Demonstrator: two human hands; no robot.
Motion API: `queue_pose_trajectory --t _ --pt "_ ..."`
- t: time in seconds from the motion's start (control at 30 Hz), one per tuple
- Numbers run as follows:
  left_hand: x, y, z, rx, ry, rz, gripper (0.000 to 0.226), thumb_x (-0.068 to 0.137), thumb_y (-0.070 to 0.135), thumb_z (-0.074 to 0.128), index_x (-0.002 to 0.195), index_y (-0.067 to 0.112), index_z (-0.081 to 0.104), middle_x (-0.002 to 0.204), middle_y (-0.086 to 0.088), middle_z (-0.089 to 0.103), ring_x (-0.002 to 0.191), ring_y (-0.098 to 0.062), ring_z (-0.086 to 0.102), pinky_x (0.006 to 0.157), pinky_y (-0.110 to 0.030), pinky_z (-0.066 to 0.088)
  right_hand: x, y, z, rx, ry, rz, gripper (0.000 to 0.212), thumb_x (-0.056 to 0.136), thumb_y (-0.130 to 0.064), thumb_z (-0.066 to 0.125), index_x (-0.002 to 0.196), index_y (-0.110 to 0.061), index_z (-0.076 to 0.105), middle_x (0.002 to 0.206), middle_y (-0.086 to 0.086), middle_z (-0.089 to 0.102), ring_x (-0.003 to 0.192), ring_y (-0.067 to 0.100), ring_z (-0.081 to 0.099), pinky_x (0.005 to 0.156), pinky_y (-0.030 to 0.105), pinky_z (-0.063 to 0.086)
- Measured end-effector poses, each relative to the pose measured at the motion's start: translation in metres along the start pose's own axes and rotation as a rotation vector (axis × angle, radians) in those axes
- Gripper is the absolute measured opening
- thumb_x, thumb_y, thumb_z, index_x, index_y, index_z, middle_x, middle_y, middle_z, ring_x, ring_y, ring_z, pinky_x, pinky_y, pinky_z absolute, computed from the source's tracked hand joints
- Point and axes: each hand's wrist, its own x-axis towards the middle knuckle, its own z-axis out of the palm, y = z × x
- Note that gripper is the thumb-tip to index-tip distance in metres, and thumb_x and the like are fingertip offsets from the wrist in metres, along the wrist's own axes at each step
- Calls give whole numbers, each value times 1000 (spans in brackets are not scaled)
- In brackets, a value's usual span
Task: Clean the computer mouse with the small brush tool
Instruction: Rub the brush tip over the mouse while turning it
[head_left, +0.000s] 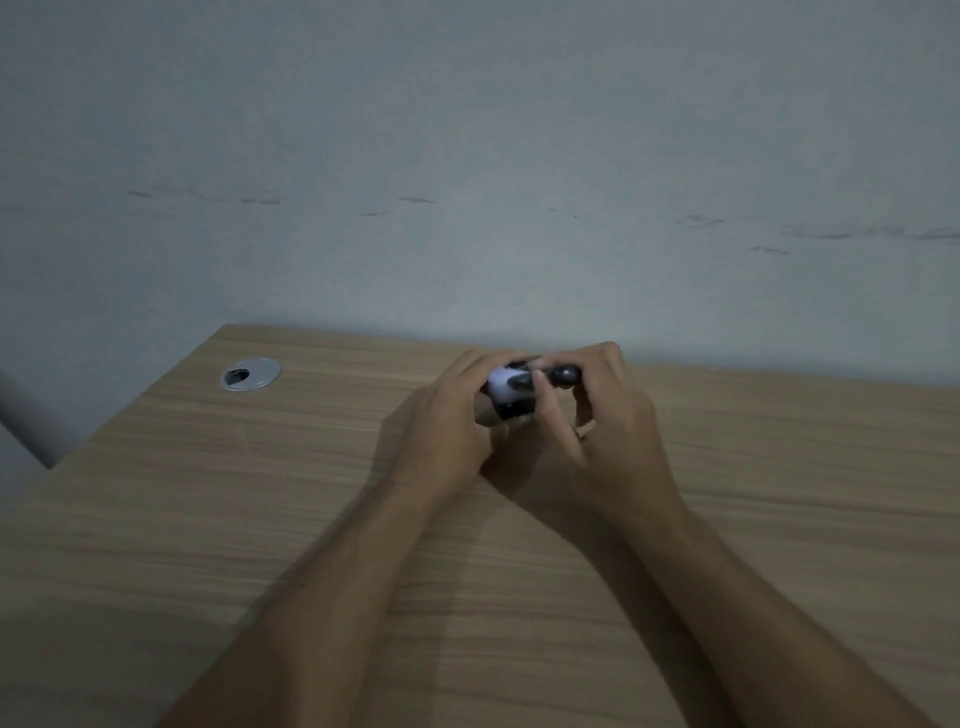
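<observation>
Here, both hands meet over a wood-grain laminate desk (260, 519), its pale brown surface streaked with fine horizontal lines. The left hand (447, 426) curls around a small computer mouse (506, 392), of which only a rounded white patch and a dark, glossy lower part show between the fingers; the mouse sits raised in the grip, between the two hands, and most of its body is hidden by them. The right hand (602, 415) closes on a small brush tool (558, 375), a short, dark, smooth-looking handle that lies roughly level above the thumb, its near end reaching the top of the mouse. The brush's bristles cannot be made out: the area is dim and blurred, and the fingers cover part of it. Whether the tool touches the mouse cannot be told for certain. Well to the left of the left hand, a round metallic cable grommet (251, 374) with a dark opening is set flush in the desk. Beyond the hands rises a plain grey-blue wall (467, 156), matte, with faint dark scuffs. Both forearms run off the bottom edge.
</observation>
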Motion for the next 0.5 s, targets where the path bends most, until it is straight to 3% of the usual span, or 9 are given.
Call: queue_pose_trajectory --t 0.07,0.2,0.3,0.4,0.5 --pt "0 0 0 -20 18 16 62 80 19 93 138 27 74 130 13 73 118 -8 69 100 -22 54 0 7 3 -7 13 53 15 105 -17 71 117 -9 74 106 2 61 76 -15 48 78 4 37" --pt "-2 0 -2 -87 34 20 65 81 19 96 142 27 73 131 15 72 118 -1 68 103 -14 51 3 25 -3 -18 84 227 17 106 -22 70 119 -13 75 111 3 65 76 -5 52 79 21 46" --pt "-2 2 -1 -87 31 -8 63 81 14 94 139 28 74 129 18 73 116 4 67 100 -9 47 1 16 -8 35 77 187 17 107 -24 68 119 -13 74 109 0 65 79 -3 55 78 12 42" --pt "-1 2 -2 -71 13 -45 70 79 0 89 142 28 73 135 15 75 123 -4 69 107 -24 55 -2 -2 -4 60 -11 51 13 106 -17 71 117 -10 74 105 0 64 82 -11 54 79 7 39" --pt "-1 0 -2 -135 -3 -46 71 78 3 91 142 29 74 136 15 76 125 -5 70 110 -31 57 0 1 1 74 14 120 12 106 -21 71 113 -11 74 102 0 65 78 -2 58 74 14 43"
